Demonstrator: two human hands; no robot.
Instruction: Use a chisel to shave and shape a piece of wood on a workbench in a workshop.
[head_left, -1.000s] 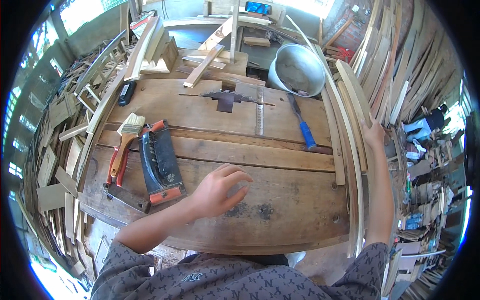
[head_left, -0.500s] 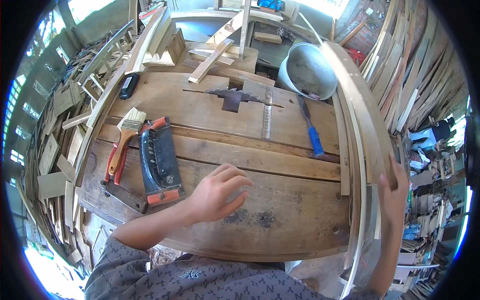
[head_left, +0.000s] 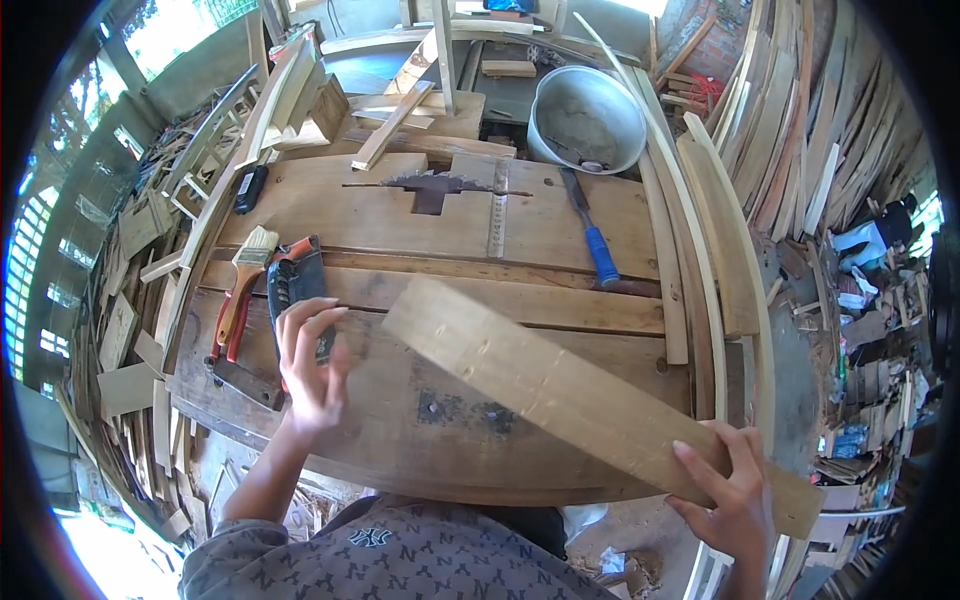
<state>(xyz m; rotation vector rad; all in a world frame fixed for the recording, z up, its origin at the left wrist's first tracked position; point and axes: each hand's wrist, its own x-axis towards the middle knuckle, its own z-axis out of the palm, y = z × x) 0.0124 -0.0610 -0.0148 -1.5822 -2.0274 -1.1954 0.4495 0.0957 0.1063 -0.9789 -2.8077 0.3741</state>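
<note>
A flat wooden board (head_left: 560, 385) slants across the front right of the workbench, gripped near its lower end by my right hand (head_left: 728, 485). Its far end reaches over the middle of the bench. My left hand (head_left: 315, 370) is raised at the left, fingers apart and holding nothing, a short way from the board's far end. Partly behind that hand lies a dark sanding block with orange ends (head_left: 300, 268). Beside it, a paintbrush (head_left: 250, 265) with pale bristles rests over red-handled pliers (head_left: 233, 345).
A blue-handled chisel (head_left: 603, 258) lies at the right of the workbench (head_left: 360, 220), below a metal pot (head_left: 590, 120). A black case (head_left: 250, 190) sits at the far left. Long wooden strips (head_left: 712, 330) line the right edge, with stacked planks (head_left: 810, 110) beyond.
My right hand has brought a board from the strips at the right edge over the bench. My left hand has moved left and opened. The view has shifted slightly.
</note>
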